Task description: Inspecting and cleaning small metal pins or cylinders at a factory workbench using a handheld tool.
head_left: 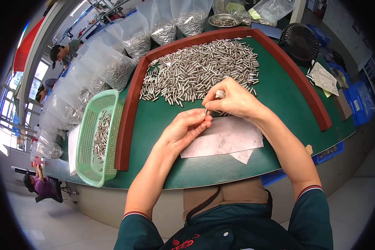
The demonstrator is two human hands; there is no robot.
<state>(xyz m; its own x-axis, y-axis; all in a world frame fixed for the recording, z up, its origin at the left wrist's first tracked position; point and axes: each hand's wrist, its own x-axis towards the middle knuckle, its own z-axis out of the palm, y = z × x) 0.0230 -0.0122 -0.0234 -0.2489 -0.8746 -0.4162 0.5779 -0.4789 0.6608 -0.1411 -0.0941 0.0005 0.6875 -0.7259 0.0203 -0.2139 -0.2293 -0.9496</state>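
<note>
Nearest me, both forearms rise from six o'clock and meet over the green worktop [237,166]. At nine o'clock I see a mint basket [96,141] with some metal pins in it. Next, my left hand [183,129] angles toward one o'clock, its grip pinched on a small metal pin [206,111]. Just past it, my right hand [233,100] curls, grip closed around more pins, with the pin pile [200,71] at twelve o'clock.

Right hand [233,100] fingers hid most of the small metal pin [206,111]; left hand [186,127] covered its lower end. Bagged parts [121,68] too blurred to identify.
</note>
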